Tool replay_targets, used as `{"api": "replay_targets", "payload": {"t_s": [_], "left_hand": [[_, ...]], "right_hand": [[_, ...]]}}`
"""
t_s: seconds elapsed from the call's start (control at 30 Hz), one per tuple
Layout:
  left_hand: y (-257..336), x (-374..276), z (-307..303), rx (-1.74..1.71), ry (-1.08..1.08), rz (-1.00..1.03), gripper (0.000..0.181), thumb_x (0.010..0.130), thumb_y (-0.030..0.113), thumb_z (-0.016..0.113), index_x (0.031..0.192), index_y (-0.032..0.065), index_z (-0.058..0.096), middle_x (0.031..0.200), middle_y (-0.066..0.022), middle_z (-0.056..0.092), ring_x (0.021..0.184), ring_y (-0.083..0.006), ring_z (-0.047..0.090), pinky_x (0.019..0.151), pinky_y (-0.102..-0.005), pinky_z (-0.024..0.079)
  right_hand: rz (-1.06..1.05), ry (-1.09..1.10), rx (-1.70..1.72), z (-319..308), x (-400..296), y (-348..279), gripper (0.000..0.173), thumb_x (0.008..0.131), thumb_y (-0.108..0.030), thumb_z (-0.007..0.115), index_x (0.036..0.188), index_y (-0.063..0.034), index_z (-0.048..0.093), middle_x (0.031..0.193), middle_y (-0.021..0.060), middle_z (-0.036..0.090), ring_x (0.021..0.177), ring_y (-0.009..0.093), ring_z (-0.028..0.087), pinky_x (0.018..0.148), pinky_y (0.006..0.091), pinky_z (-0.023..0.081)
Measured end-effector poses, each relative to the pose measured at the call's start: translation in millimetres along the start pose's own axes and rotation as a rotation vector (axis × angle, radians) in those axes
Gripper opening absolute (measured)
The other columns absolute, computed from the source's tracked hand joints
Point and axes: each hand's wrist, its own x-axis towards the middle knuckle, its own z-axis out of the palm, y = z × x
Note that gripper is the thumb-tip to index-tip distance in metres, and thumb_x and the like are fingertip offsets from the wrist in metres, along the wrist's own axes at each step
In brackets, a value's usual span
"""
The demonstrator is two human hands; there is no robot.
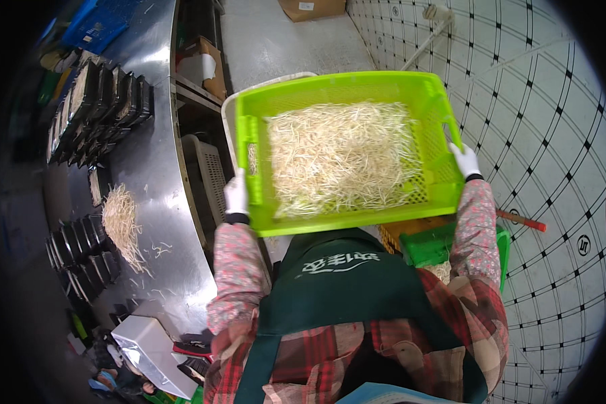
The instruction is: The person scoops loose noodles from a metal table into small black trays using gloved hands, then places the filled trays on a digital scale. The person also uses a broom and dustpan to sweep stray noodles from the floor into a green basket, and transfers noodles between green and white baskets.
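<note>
A bright green plastic crate (343, 223) is held up in front of my body, slightly tilted in view. Pale bean sprouts (338, 156) cover most of its mesh floor, thinning toward the right side. My left hand (236, 194), in a white glove, grips the crate's left end. At the opposite end, my right hand (465, 160), gloved too, holds the rim by the handle opening. The fingers of both hands are partly hidden by the crate walls. Behind the crate's far left corner shows the rim of a whitish tub (228, 121).
Left of me runs a steel table (156, 202) with stacked black packs (101, 111), more black packs (83, 247) and a loose sprout pile (122, 222). A white box (154, 348) stands nearer, with another person (123, 379) beyond. Another green crate (429, 247) sits by my right side, beside the tiled wall (535, 151).
</note>
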Motion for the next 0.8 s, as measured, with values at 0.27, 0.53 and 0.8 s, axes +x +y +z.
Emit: {"api": "replay_targets", "payload": {"t_s": [0.27, 0.53, 0.8], "left_hand": [[-31.6, 5.7, -53.0, -0.446, 0.28, -0.222, 0.057, 0.092, 0.05, 0.04, 0.089, -0.0001, 0.067, 0.075, -0.0108, 0.064, 0.06, -0.0177, 0.062, 0.056, -0.0317, 0.051], [-0.9, -36.4, 45.1, -0.288, 0.351, -0.036, 0.053, 0.093, 0.048, 0.044, 0.055, 0.0125, 0.038, 0.056, 0.0025, 0.034, 0.056, -0.0101, 0.03, 0.051, -0.0289, 0.028], [23.5, 30.8, -111.9, -0.146, 0.513, -0.14, 0.06, 0.09, 0.053, 0.043, 0.096, -0.0038, 0.06, 0.083, -0.0078, 0.06, 0.072, -0.0158, 0.056, 0.066, -0.0312, 0.046]], "right_hand": [[-0.157, 0.236, -0.048, 69.2, -88.5, -57.9, 0.036, 0.083, -0.039, 0.061, 0.094, -0.004, 0.063, 0.081, 0.0215, 0.063, 0.078, 0.033, 0.063, 0.07, 0.038, 0.047], [-0.042, 0.501, 0.105, -0.2, -27.8, 25.7, 0.036, 0.087, -0.035, 0.059, 0.097, -0.0004, 0.062, 0.082, 0.0106, 0.065, 0.073, 0.018, 0.056, 0.07, 0.0319, 0.045], [-0.186, 0.284, 0.251, 155.9, -54.2, -12.1, 0.035, 0.082, -0.033, 0.065, 0.093, 0.0002, 0.063, 0.082, 0.0176, 0.065, 0.077, 0.026, 0.062, 0.074, 0.0344, 0.047]]}}
